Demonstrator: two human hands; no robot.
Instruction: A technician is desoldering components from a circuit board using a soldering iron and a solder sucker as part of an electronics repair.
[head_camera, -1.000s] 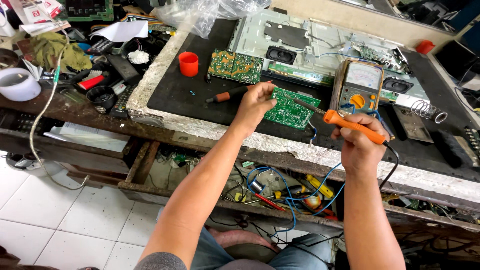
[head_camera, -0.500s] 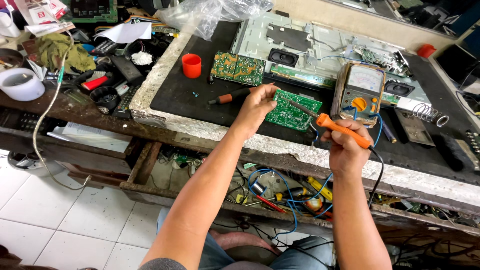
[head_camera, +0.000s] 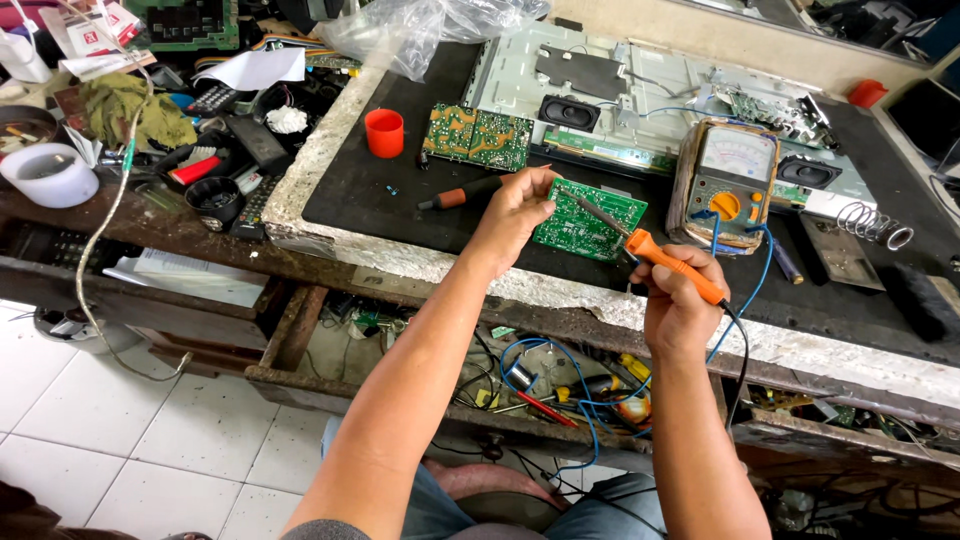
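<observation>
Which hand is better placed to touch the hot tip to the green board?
Right. The right hand grips the orange soldering iron, tip over the green circuit board; the left hand rests at the board's edge.

The soldering iron (head_camera: 672, 263) in my right hand (head_camera: 678, 305) has an orange handle and a black cord. The circuit board (head_camera: 590, 218) by my left hand (head_camera: 515, 207) is green, speckled with pale markings — so is the second board (head_camera: 477, 136) behind it. The cup (head_camera: 384, 132) is red-orange, the desk (head_camera: 370, 190) mat black, and the multimeter (head_camera: 728, 172) is brown-cased with an orange dial and blue leads.
</observation>
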